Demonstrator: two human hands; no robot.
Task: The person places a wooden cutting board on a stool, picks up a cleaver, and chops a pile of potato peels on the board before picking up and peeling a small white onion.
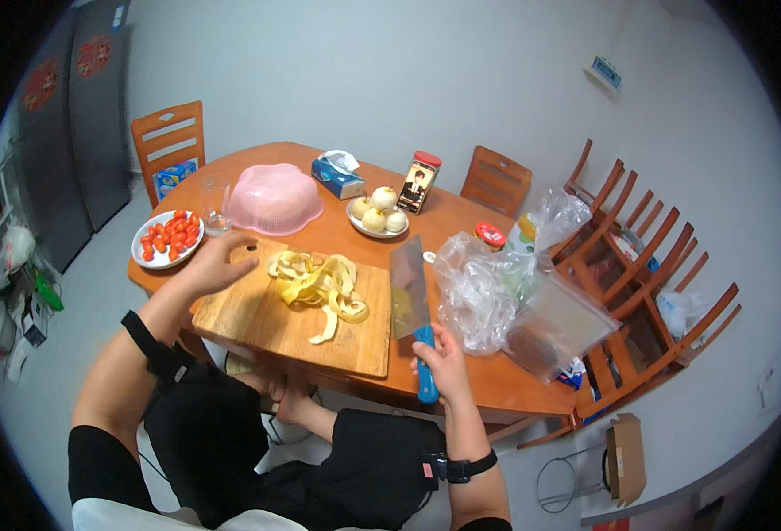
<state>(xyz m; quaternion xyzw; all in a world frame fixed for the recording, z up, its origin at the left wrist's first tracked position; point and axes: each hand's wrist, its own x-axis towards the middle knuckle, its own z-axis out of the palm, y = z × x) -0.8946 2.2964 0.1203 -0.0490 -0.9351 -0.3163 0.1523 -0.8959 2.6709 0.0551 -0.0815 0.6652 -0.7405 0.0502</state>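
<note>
On our table the cutting board sits close to us, presumably for reach. Beside it the cleaver points away from us, probably for safety, its handle gripped in our right hand; our left hand, empty with fingers spread, is near the heaped peels.

Beyond my left hand I see a pink basket and a blue tissue box; to the right of my right hand lie clear plastic bags, with wooden chairs farther out.
</note>
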